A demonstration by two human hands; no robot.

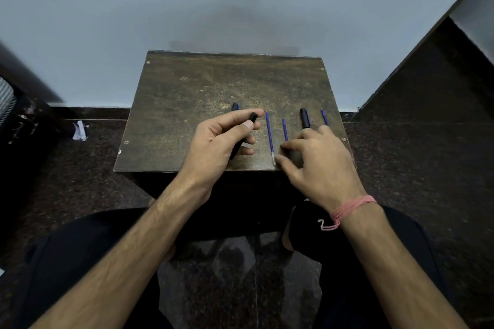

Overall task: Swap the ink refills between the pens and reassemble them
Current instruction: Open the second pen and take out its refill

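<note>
My left hand [219, 141] is closed around a black pen barrel [250, 121], held tilted above the small brown table [187, 104]. My right hand [318, 165] rests palm down at the table's near right, fingers spread; its thumb and forefinger tips touch the table beside the near end of a long blue refill [268, 133]. A second blue refill [284, 128] runs under that hand's fingers. A black pen part [304, 118] lies just beyond the knuckles, and a third blue refill [324, 116] lies to its right. Another black pen part [235, 107] peeks out behind my left hand.
The table stands against a pale blue wall, with dark speckled floor on both sides. A crumpled white paper [79, 131] lies on the floor at left. A dark slanted panel rises at right. My legs in black trousers are below the table's near edge.
</note>
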